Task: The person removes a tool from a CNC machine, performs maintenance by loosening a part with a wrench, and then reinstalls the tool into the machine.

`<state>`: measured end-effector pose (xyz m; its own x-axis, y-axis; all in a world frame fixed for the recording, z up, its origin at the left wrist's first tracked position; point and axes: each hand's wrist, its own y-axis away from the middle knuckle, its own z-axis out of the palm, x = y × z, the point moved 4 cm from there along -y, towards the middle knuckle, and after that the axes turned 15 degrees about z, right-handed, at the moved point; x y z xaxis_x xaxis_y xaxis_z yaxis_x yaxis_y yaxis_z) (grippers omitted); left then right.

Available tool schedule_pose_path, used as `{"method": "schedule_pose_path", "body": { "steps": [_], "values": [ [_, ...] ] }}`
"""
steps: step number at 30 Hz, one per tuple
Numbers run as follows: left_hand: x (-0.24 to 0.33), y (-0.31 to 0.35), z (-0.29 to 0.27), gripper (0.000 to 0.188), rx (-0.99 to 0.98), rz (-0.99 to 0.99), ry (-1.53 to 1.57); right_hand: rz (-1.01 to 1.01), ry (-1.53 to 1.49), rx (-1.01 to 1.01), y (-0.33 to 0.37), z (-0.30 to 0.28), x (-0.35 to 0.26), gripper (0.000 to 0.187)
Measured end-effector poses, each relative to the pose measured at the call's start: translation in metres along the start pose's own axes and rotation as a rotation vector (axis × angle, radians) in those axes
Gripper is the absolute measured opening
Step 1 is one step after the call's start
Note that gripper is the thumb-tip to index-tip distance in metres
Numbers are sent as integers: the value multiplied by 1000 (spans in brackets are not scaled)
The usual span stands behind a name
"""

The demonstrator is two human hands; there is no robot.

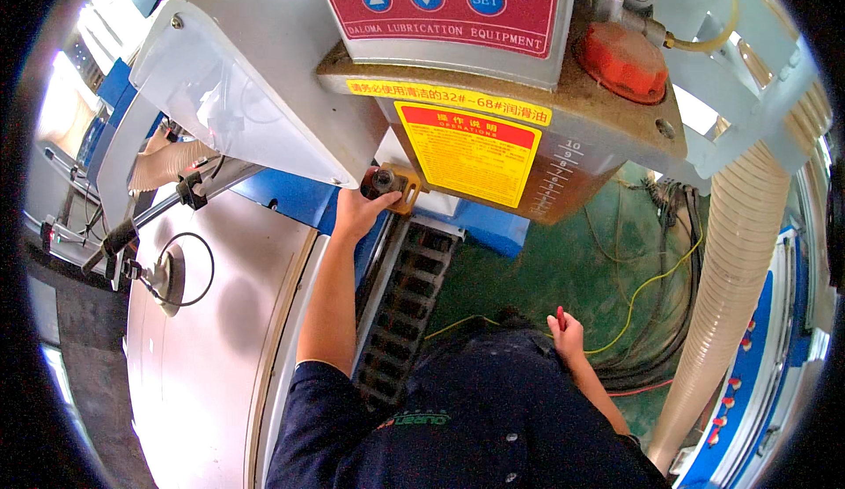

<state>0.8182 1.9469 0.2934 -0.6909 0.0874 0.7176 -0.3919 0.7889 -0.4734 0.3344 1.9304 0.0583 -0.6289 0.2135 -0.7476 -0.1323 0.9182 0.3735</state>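
Observation:
My left hand [354, 214] reaches up beneath a white machine cover. Its fingers curl round a dark part with a round top [384, 181], and the thumb lies toward a yellow-brown slotted bracket [407, 191] beside it. The fingertips are partly hidden. Low on the right, near my body, my right hand [570, 338] is closed on a red-handled tool [561, 316]; only a short red end sticks out of the fist, so its exact kind does not show.
A lubricator with an oil tank [572, 168] and red cap [623, 62] hangs just ahead. On the left lies a white panel [211, 383] with a suction cup [169, 279] above it. A cable chain [405, 304] runs below my left arm; a ribbed hose [735, 269] stands right.

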Motion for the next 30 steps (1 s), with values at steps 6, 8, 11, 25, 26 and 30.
{"method": "schedule_pose_path", "body": {
  "steps": [6,8,11,25,26,30],
  "values": [
    [8,4,16,52,161,-106,-463,23,-42,2,0,9,1,37],
    [-4,0,16,51,151,-47,-368,10,-35,21,0,7,3,38],
    [-11,-4,11,58,73,48,-26,-1,-66,46,1,4,8,39],
    [-14,-3,9,50,-33,10,-35,-56,-102,-273,-4,23,-98,28],
    [-9,-3,10,56,-54,-40,22,-62,-90,-277,-4,18,-130,28],
    [-6,20,0,66,41,-31,-52,-643,28,-81,39,-11,-262,22]
  ]
}}
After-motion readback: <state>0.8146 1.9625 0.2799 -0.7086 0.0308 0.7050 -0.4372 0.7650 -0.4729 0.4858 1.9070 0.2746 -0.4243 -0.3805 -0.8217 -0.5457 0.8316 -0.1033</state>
